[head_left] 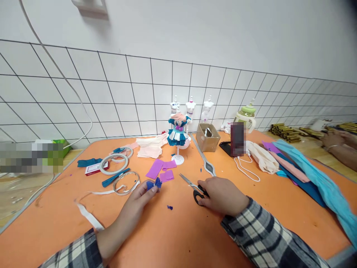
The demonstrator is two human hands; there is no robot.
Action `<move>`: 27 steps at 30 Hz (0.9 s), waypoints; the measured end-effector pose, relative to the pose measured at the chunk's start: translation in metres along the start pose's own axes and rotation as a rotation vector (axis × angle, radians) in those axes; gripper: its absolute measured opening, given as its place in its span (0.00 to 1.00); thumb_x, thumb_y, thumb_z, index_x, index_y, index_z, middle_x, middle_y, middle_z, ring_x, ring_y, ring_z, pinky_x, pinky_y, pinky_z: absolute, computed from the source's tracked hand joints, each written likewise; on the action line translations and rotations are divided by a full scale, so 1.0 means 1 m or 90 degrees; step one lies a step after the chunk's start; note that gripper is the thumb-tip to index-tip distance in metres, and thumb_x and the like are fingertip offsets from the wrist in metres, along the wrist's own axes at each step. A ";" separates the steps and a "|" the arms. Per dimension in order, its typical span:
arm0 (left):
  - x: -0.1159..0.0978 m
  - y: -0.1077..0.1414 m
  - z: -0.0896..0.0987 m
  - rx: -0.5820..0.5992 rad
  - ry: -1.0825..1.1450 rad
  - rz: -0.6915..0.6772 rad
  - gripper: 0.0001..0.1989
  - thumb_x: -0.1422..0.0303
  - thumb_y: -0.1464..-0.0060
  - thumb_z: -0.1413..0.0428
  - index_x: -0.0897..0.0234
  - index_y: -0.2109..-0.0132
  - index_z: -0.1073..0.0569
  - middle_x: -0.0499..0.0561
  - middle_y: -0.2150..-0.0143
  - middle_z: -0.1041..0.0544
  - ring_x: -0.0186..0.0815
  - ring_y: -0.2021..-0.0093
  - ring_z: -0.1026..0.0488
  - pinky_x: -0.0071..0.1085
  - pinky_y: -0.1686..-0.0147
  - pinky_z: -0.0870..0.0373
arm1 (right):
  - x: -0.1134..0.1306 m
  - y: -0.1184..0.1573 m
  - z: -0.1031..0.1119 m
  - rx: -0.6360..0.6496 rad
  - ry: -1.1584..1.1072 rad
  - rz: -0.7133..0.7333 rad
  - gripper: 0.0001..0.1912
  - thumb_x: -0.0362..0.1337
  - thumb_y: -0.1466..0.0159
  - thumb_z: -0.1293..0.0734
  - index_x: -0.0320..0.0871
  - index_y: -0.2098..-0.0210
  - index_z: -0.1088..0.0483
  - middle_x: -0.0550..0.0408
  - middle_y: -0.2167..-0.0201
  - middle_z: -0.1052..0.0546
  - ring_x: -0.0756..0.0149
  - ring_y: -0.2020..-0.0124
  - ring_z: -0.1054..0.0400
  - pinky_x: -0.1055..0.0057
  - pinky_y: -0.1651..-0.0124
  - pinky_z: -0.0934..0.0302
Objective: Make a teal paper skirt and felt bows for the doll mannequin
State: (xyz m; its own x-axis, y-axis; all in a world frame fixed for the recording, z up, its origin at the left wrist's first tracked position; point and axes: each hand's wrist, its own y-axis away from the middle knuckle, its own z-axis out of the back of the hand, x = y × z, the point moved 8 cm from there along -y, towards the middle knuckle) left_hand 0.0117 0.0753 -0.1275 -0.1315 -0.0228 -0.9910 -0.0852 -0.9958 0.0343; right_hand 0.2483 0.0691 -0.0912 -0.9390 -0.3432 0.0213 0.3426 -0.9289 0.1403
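Observation:
Between the thumb and fingers of my left hand [142, 194] is a small dark blue paper bow [154, 184], pleated and pinched at its middle. My right hand [219, 193] has its fingers on the black handles of a pair of scissors [192, 184], whose blades point up and left over the orange table [178, 238]. A small blue scrap [170, 207] lies between the hands. Purple paper pieces [155, 169] lie just beyond the bow. Farther back, a small dress form [177, 132] wears a teal and white ruffled dress with a purple bow.
Tape rolls [113, 164], a red and white box [93, 168] and white strips lie at left. Behind stand white mini dress forms [190, 106], a cardboard box [208, 137], a phone [237, 139] and a green bottle [247, 115]. Crepe paper [315, 167] and another person's hand [333, 141] are at right.

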 end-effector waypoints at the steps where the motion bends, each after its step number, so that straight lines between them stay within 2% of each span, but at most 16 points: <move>1: -0.001 0.000 -0.001 0.004 0.009 -0.005 0.13 0.55 0.48 0.40 0.61 0.66 0.24 0.49 0.65 0.23 0.42 0.58 0.29 0.33 0.56 0.35 | 0.002 0.001 -0.001 0.010 -0.001 0.001 0.13 0.44 0.38 0.34 0.42 0.59 0.28 0.47 0.65 0.23 0.55 0.64 0.27 0.69 0.71 0.50; 4: -0.001 0.000 -0.002 0.013 0.020 -0.014 0.16 0.53 0.47 0.41 0.62 0.66 0.23 0.51 0.63 0.22 0.43 0.55 0.29 0.34 0.52 0.37 | 0.002 0.002 -0.009 0.058 -0.027 -0.007 0.11 0.41 0.40 0.33 0.42 0.60 0.28 0.47 0.64 0.22 0.56 0.64 0.27 0.70 0.72 0.51; 7: 0.001 0.000 -0.004 0.023 0.023 0.000 0.16 0.53 0.46 0.41 0.62 0.64 0.21 0.53 0.59 0.20 0.45 0.51 0.29 0.35 0.48 0.38 | 0.001 0.004 -0.013 0.064 -0.064 -0.006 0.07 0.37 0.41 0.32 0.43 0.63 0.28 0.49 0.65 0.22 0.57 0.63 0.27 0.70 0.71 0.51; 10: 0.004 0.001 -0.004 0.022 0.024 0.019 0.15 0.55 0.47 0.40 0.62 0.64 0.21 0.52 0.60 0.19 0.45 0.54 0.27 0.35 0.51 0.36 | 0.001 0.005 -0.012 0.032 -0.053 -0.018 0.05 0.32 0.41 0.35 0.43 0.64 0.30 0.48 0.65 0.23 0.58 0.64 0.27 0.70 0.71 0.52; 13: 0.003 0.002 -0.002 -0.003 0.024 0.023 0.13 0.55 0.49 0.38 0.61 0.66 0.21 0.51 0.62 0.19 0.44 0.56 0.27 0.35 0.52 0.35 | 0.003 0.003 -0.006 -0.052 -0.075 -0.050 0.06 0.32 0.38 0.40 0.42 0.61 0.33 0.49 0.70 0.24 0.60 0.69 0.29 0.69 0.72 0.55; 15: 0.001 0.004 0.000 -0.024 0.054 0.014 0.13 0.56 0.51 0.37 0.62 0.70 0.22 0.51 0.63 0.19 0.44 0.57 0.27 0.35 0.53 0.35 | 0.009 0.001 0.000 -0.126 -0.186 -0.039 0.09 0.32 0.38 0.40 0.42 0.57 0.36 0.54 0.73 0.26 0.64 0.73 0.32 0.71 0.73 0.55; 17: 0.000 0.005 -0.001 -0.032 0.129 0.014 0.12 0.58 0.52 0.36 0.62 0.71 0.23 0.52 0.65 0.20 0.43 0.59 0.27 0.34 0.54 0.34 | 0.018 -0.001 0.000 -0.150 -0.369 -0.002 0.13 0.31 0.40 0.38 0.44 0.55 0.39 0.62 0.77 0.31 0.69 0.76 0.37 0.73 0.74 0.54; 19: 0.001 0.007 -0.004 -0.022 0.219 0.020 0.12 0.59 0.53 0.35 0.63 0.69 0.22 0.52 0.66 0.20 0.41 0.61 0.27 0.34 0.56 0.33 | 0.031 -0.002 -0.007 -0.091 -0.571 0.036 0.15 0.32 0.42 0.35 0.46 0.56 0.41 0.67 0.79 0.35 0.73 0.80 0.42 0.75 0.75 0.54; 21: 0.002 0.009 -0.008 -0.003 0.282 0.023 0.11 0.60 0.53 0.35 0.63 0.67 0.21 0.51 0.66 0.21 0.39 0.62 0.28 0.33 0.57 0.33 | 0.046 0.001 -0.017 -0.005 -0.700 0.055 0.16 0.36 0.43 0.31 0.47 0.59 0.42 0.69 0.80 0.36 0.75 0.81 0.46 0.76 0.77 0.55; 23: 0.002 0.010 -0.012 0.016 0.309 0.025 0.10 0.61 0.53 0.34 0.63 0.67 0.21 0.50 0.67 0.21 0.38 0.62 0.28 0.32 0.56 0.33 | 0.056 0.006 -0.021 0.026 -0.714 0.067 0.19 0.39 0.46 0.28 0.48 0.60 0.41 0.69 0.80 0.36 0.75 0.81 0.46 0.76 0.78 0.55; 27: 0.002 0.011 -0.020 0.069 0.306 0.026 0.10 0.62 0.53 0.34 0.63 0.67 0.19 0.52 0.65 0.19 0.40 0.60 0.27 0.34 0.53 0.32 | 0.061 0.012 -0.016 -0.033 -0.571 0.101 0.25 0.45 0.50 0.24 0.48 0.59 0.37 0.66 0.76 0.32 0.72 0.76 0.40 0.75 0.74 0.51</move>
State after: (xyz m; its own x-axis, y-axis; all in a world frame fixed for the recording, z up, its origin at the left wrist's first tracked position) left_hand 0.0305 0.0623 -0.1320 0.3319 -0.1264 -0.9348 -0.1956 -0.9787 0.0629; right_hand 0.1953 0.0351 -0.1040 -0.5427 -0.2505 0.8017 0.4497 -0.8928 0.0255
